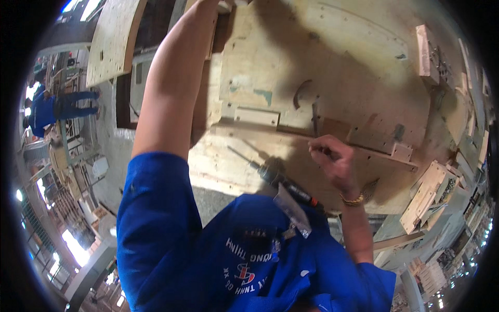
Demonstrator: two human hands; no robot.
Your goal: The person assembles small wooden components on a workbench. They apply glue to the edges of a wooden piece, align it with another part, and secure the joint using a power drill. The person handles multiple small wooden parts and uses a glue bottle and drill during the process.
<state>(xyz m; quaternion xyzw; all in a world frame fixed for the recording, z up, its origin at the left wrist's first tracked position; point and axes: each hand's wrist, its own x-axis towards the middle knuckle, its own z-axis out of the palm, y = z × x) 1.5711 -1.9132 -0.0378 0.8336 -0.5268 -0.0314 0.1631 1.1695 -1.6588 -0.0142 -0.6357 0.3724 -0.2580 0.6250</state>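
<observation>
My right hand (335,158) is closed above a long wooden strip (291,136) on the plywood table. A thin dark metal piece (315,117) stands out just beyond its fingertips; whether the fingers grip it, I cannot tell. My left arm (174,83) reaches up to the far edge of the view, where the hand is almost wholly cut off. A dark power drill (283,182) with a long bit lies on the near side of the table, close to my body. A small wooden block (256,116) and a brown flat piece (336,128) sit along the strip.
The plywood table (364,83) spreads out before me. A wooden block with screws (427,54) stands at the far right, and a wooden box (426,197) of small hardware at the near right. A plywood panel (112,41) rises at left. Another person (57,109) stands farther left.
</observation>
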